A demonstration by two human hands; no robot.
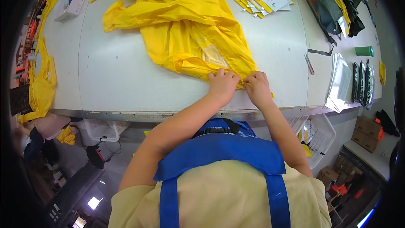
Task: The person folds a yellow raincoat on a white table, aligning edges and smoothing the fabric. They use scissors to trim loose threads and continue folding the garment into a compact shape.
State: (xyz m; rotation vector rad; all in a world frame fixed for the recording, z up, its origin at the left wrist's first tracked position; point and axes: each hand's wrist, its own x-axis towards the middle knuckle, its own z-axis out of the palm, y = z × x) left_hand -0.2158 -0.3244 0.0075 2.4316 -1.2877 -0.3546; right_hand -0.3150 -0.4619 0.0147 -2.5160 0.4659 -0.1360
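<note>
A large crumpled yellow garment (181, 29) of thin, smooth cloth spreads from the far edge of the pale worktable (114, 71) down to my hands. A clear see-through panel (213, 55) shows among its folds. My left hand (222, 86) has its fingers bent over the garment's near edge and pressed onto it. Close beside it, almost touching, my right hand (257, 88) pinches the same edge by the near right corner. Both hands are closed on the cloth, and the fingertips are partly hidden in it.
Flat yellow packs with white labels (272, 0) fan out at the far right. Along the right side are dark green garments (337, 12), small snips (310, 64), clear plastic bags (335, 80), black packets (363, 80) and a green cylinder (364, 51). A white box (74, 2) stands far left.
</note>
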